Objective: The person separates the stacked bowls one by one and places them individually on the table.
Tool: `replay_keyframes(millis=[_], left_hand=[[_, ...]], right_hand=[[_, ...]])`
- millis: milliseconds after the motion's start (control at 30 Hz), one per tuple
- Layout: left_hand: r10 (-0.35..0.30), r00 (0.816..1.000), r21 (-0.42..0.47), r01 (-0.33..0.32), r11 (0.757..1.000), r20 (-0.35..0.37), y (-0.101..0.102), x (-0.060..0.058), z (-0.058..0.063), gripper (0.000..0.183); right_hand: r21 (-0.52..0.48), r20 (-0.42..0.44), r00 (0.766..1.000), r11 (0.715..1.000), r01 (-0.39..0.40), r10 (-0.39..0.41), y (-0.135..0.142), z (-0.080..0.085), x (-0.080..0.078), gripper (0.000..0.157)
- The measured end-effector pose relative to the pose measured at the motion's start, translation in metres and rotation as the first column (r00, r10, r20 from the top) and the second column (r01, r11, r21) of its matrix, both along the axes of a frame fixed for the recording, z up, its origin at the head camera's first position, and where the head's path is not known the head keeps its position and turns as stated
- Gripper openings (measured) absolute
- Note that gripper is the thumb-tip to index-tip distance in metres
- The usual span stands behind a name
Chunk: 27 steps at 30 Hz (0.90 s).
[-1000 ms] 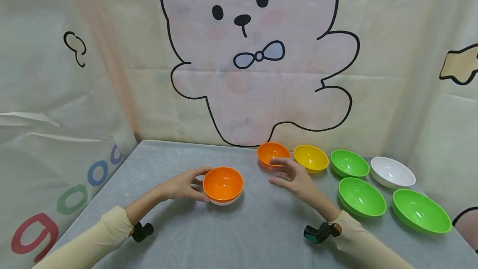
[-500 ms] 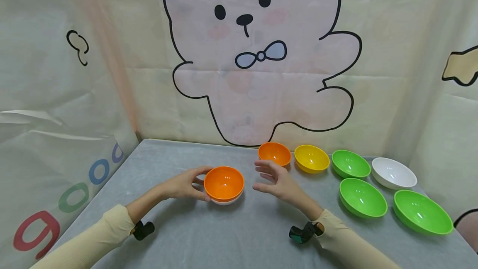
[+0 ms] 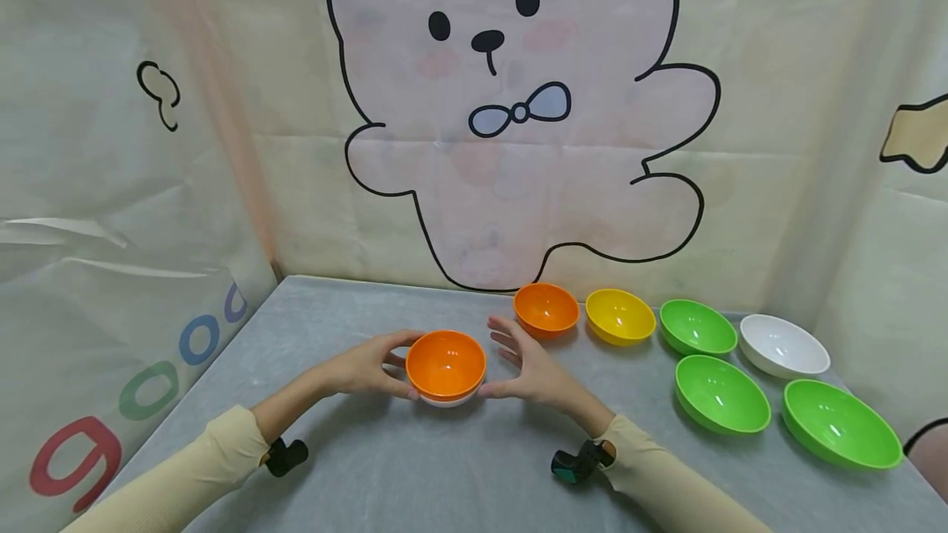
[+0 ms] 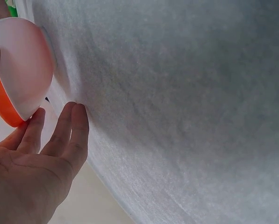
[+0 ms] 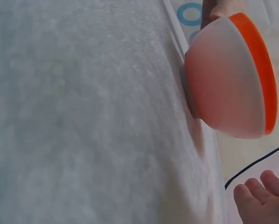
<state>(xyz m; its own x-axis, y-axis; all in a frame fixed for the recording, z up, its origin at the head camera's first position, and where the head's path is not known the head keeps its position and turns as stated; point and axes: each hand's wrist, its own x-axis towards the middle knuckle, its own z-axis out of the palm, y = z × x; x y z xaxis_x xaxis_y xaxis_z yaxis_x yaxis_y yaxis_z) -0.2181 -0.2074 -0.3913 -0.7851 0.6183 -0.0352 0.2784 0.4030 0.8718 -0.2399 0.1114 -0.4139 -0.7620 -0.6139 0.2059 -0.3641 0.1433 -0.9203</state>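
Observation:
An orange bowl [image 3: 446,363] sits nested in a white bowl [image 4: 27,65] on the grey cloth, in the middle of the head view. My left hand [image 3: 374,366] holds the pair from the left, thumb at the front and fingertips at the rim behind. On the opposite side is my right hand [image 3: 529,368], fingers spread and thumb close to the white bowl. The right wrist view shows a space between those right fingers [image 5: 261,193] and the bowls; whether the thumb touches cannot be made out.
Along the back stand another orange bowl [image 3: 546,310], a yellow bowl [image 3: 620,317], a green bowl [image 3: 698,326] and a white bowl [image 3: 785,345]. Two more green bowls, one mid-sized [image 3: 722,394] and one large [image 3: 841,424], lie in front at right. A printed curtain [image 3: 296,212] borders the table.
My right hand has come leftward from beside the back orange bowl to the right side of the nested pair. The left hand and the bowls have stayed in place.

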Motion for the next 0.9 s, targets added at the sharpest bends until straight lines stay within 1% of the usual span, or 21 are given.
replay_keyframes(millis=[133,300,600,767,900], left_hand=[[0.008,1.0,-0.014,-0.008,1.0,0.002,0.001,0.0,0.0,0.083],[0.008,1.0,-0.021,-0.008,1.0,-0.004,0.001,-0.001,0.0,0.083],[0.002,1.0,-0.011,-0.003,1.0,-0.005,0.001,0.0,0.001,0.082],[0.002,1.0,-0.009,-0.002,1.0,-0.002,0.001,0.001,0.002,0.082],[0.002,1.0,-0.007,-0.002,1.0,0.003,0.001,0.0,0.001,0.082]], right_hand=[[0.022,-0.002,1.0,1.0,0.004,-0.004,-0.006,-0.003,0.0,0.102],[0.045,0.002,1.0,0.999,-0.011,0.011,-0.014,-0.007,0.0,0.106],[0.062,0.018,0.999,0.998,-0.031,0.03,-0.026,-0.011,-0.003,0.102],[0.085,-0.005,1.0,0.996,-0.025,0.025,-0.032,-0.009,-0.003,0.101],[0.114,-0.032,0.999,0.993,-0.013,0.017,-0.036,-0.009,-0.004,0.098]])
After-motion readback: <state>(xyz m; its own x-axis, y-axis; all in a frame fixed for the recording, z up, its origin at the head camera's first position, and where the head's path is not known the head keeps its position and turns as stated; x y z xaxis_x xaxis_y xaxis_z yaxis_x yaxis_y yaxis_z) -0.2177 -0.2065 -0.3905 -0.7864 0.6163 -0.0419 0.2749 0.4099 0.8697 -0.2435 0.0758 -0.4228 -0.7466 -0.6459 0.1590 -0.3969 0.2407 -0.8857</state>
